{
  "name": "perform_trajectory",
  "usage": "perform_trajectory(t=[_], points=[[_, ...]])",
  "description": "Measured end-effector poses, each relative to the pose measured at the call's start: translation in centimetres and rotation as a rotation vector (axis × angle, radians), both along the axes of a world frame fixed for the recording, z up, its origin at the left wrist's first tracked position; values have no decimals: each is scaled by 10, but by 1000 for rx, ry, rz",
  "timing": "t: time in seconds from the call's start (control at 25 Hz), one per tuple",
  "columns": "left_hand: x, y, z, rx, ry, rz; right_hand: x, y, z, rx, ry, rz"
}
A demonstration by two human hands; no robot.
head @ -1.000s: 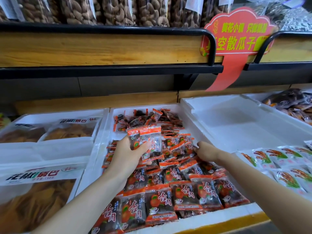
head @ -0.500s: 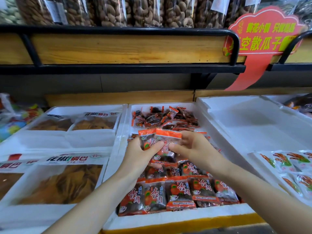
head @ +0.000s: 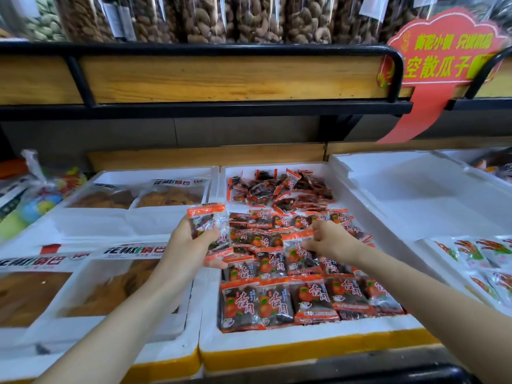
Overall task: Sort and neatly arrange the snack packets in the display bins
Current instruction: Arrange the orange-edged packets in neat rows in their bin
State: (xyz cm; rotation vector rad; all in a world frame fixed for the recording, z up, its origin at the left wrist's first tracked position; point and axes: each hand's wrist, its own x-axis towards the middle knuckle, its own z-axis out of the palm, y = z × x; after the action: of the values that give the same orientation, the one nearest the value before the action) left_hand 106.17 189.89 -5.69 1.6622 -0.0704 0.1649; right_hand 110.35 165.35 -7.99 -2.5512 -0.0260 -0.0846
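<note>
Separated, right hand pinches packet, left hand grips stack

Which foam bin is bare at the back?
The bin right of the red packets: white foam alone at its back; the other bins hold goods there.

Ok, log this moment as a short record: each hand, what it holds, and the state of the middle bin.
left hand: holds a small stack of packets, raised above the bin's left edge
right hand: pinches a single packet over the rows
middle bin: front rows laid flat and aligned; loose pile at the back
task state: back pile not yet sorted
</note>
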Motion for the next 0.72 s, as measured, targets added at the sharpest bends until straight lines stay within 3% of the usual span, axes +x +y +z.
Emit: perform_trajectory(t=[0.2, 0.32, 0.4, 0.56, 0.72], points=[[-2, 8, -3, -20, 32, -34, -1, 7, -3, -26, 69, 15], [-6, 9, -7, 23, 8, -97, -6, 12, -2, -83, -59, 15], [-6, 10, -10, 50, -23, -165, -17, 25, 6, 47, -183, 74], [-10, 8, -13, 160, -69, -277, -47, 70, 32, 468, -130, 365], [-10, 3, -15, 254, -147, -203, -45, 84, 37, 319, -267, 412]])
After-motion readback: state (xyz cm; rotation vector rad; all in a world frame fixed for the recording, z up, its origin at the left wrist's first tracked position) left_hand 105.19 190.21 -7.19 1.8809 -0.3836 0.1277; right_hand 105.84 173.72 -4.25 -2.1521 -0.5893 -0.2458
